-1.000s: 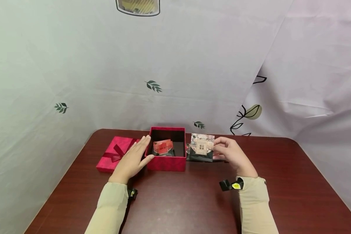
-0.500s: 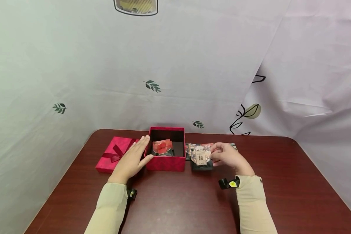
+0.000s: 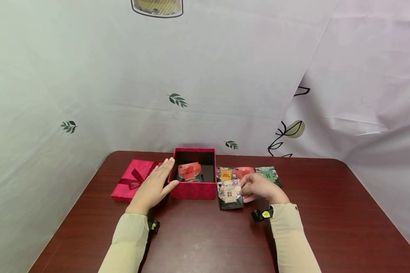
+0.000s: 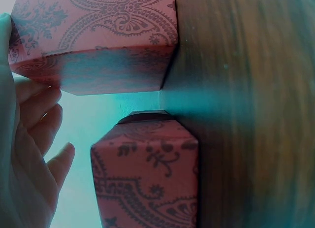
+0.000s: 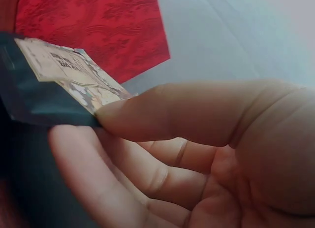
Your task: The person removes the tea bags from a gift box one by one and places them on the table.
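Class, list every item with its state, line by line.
Red gift box: open, sachets inside
Lid with bow: off, beside box
Beige-labelled sachet: pinched in right hand
Orange-labelled sachet: lying on table
Red-labelled sachet: on table, partly hidden
Green-labelled sachet: on table
Left hand: fingers straight

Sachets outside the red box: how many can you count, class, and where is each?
4: orange sachet, red sachet and green sachet in a row beside the box; beige sachet pinched by the right hand. Others may be hidden.
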`<move>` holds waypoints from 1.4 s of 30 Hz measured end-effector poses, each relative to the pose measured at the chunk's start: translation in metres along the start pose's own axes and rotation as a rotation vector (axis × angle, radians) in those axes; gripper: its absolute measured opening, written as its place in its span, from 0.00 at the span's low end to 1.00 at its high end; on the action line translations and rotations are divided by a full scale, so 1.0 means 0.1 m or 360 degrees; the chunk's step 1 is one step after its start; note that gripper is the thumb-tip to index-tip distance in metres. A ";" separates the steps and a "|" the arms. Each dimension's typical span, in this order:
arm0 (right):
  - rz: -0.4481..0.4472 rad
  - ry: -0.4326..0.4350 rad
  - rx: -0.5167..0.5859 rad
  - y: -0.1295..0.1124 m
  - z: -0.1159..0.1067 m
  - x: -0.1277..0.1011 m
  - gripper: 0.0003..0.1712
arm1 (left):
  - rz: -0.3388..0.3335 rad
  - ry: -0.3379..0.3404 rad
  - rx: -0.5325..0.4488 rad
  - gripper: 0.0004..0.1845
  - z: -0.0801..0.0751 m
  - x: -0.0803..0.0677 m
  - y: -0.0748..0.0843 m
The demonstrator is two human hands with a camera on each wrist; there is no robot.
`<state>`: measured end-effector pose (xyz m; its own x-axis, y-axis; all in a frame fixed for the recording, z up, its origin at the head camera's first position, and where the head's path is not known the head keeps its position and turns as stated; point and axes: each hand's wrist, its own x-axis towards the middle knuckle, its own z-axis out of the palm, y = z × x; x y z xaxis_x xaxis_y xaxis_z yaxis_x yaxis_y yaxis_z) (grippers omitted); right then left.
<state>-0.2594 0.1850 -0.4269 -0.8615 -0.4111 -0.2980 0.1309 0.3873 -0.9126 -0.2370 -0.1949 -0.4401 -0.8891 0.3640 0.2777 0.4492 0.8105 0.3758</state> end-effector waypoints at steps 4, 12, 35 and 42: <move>0.0099 -0.0013 0.0012 0.00 0.04 0.02 0.08 | -0.0001 0.0000 0.0004 0.42 0.00 0.00 -0.01; 0.0201 -0.0049 0.0030 0.00 0.10 0.02 0.05 | 0.0003 0.0004 -0.0004 0.42 0.01 0.01 -0.01; 0.0286 0.0079 -0.0125 0.02 0.14 0.01 0.10 | -0.0021 -0.0033 -0.0027 0.42 -0.01 0.01 -0.01; 0.0109 0.0184 -0.0085 -0.08 0.13 0.03 0.12 | -0.0011 -0.0027 -0.0022 0.42 -0.01 0.01 -0.01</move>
<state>-0.2566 0.1698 -0.4241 -0.9025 -0.2856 -0.3223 0.1677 0.4562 -0.8740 -0.2384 -0.1959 -0.4393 -0.8935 0.3662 0.2598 0.4440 0.8067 0.3900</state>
